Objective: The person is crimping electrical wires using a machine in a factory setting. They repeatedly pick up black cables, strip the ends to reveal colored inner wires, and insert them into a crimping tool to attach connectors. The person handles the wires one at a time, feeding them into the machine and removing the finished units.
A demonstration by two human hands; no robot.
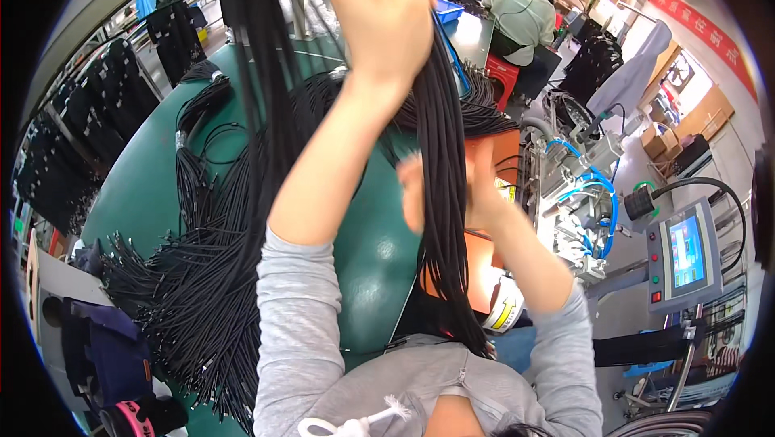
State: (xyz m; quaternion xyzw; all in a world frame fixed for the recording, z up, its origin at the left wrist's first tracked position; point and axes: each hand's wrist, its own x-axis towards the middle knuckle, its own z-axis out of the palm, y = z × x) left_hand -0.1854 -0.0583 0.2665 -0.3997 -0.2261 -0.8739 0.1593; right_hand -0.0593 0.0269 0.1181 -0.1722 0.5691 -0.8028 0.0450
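My left hand [379,21] is raised at the top of the view, its fingers closed round a bundle of black cables [440,114] and partly cut off by the frame edge. The bundle hangs down in front of me toward my lap. Lower on it, my right hand [482,187] is wrapped round the strands, with blurred fingertips showing on their left side. Another hank of black cables [262,58] hangs to the left of my left forearm. On the green table [379,251] lies a large heap of black cables [202,284] with small metallic-looking ends.
To my right stand a machine with blue air tubes [585,195] and a control panel with a lit screen [686,251]. A person in a light top [521,13] sits on a red stool [502,74] farther off. Racks of hanging black cables [105,98] line the left.
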